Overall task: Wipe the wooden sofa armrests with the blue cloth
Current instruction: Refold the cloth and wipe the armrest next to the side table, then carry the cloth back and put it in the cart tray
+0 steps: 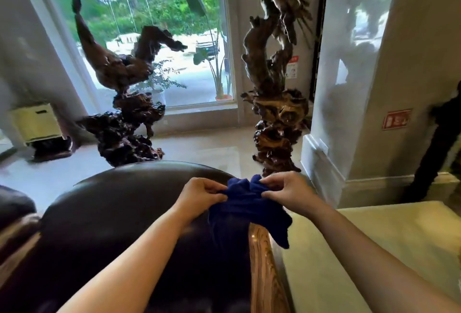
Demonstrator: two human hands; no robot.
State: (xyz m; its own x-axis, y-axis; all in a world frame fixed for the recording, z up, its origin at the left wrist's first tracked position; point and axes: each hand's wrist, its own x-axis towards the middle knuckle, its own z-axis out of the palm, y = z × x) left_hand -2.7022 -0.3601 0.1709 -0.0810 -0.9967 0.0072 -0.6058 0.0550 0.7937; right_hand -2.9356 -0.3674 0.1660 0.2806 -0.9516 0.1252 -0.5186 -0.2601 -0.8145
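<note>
Both my hands hold the dark blue cloth point(245, 209) bunched between them, above the back of a dark leather sofa point(112, 213). My left hand point(203, 194) pinches the cloth's left side and my right hand point(287, 191) pinches its right side. The cloth hangs down over the far end of a glossy wooden armrest point(262, 263), which runs toward me along the sofa's right side. Whether the cloth touches the wood I cannot tell.
Two tall dark root-wood sculptures point(124, 113) point(277, 103) stand on the shiny floor behind the sofa, before a large window point(154, 38). A white pillar point(361, 88) rises at right. A pale low tabletop point(374, 250) lies right of the armrest.
</note>
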